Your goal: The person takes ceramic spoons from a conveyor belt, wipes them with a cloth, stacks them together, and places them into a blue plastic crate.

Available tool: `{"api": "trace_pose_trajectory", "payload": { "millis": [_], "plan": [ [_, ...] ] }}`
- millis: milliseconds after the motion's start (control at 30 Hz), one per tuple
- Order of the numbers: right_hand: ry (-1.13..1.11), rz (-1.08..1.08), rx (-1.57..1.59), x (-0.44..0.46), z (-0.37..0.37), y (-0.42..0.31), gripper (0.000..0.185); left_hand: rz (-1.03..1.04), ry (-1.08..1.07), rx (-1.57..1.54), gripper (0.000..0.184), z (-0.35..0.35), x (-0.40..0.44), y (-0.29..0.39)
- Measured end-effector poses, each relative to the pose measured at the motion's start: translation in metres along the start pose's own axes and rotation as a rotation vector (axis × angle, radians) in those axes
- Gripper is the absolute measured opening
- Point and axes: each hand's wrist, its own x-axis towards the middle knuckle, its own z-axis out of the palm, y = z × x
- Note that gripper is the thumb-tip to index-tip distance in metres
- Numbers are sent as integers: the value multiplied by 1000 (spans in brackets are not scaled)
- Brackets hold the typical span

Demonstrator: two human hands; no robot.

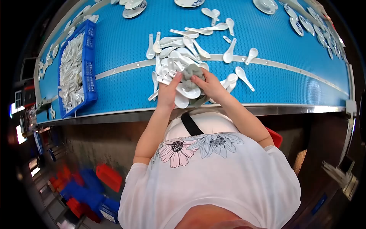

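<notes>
Over the near edge of the blue belt, both of my hands are close together. My left hand is closed around white ceramic spoons, their bowls fanned toward me. A crumpled grey cloth is pinched in my right hand and lies against the spoons. Part of the cloth also shows below the bowls. Just beyond my hands spreads a loose pile of white spoons. A few single spoons lie to the right, one spoon near my right wrist.
A blue plastic crate full of white spoons stands on the belt at left. A pale strip runs across the belt. Plates and patterned dishes line the far side. Red and blue crates sit on the floor at lower left.
</notes>
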Motion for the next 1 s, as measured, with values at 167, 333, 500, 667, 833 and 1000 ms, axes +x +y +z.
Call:
{"api": "trace_pose_trajectory", "payload": {
  "millis": [167, 333, 500, 667, 833, 1000],
  "plan": [
    [-18, -55, -356, -31, -43, -7, 42, 49, 79, 128, 28, -9, -7, -12],
    [367, 42, -312, -90, -123, -49, 50, -39, 265, -242, 25, -45, -5, 34],
    [419, -118, -1443, -91, -192, -25, 53, -134, 193, -384, 19, -64, -14, 28],
    [487, 332, -1071, -29, -166, 30, 35, -339, 102, -284, 22, -56, -28, -9],
    [248, 230, -1040, -14, -171, 7, 25, -456, -79, -66, 23, -39, -49, -8],
    [403, -364, -1343, 14, -233, -2, 30, -563, -216, -75, 24, -25, -58, -11]
  ]
}}
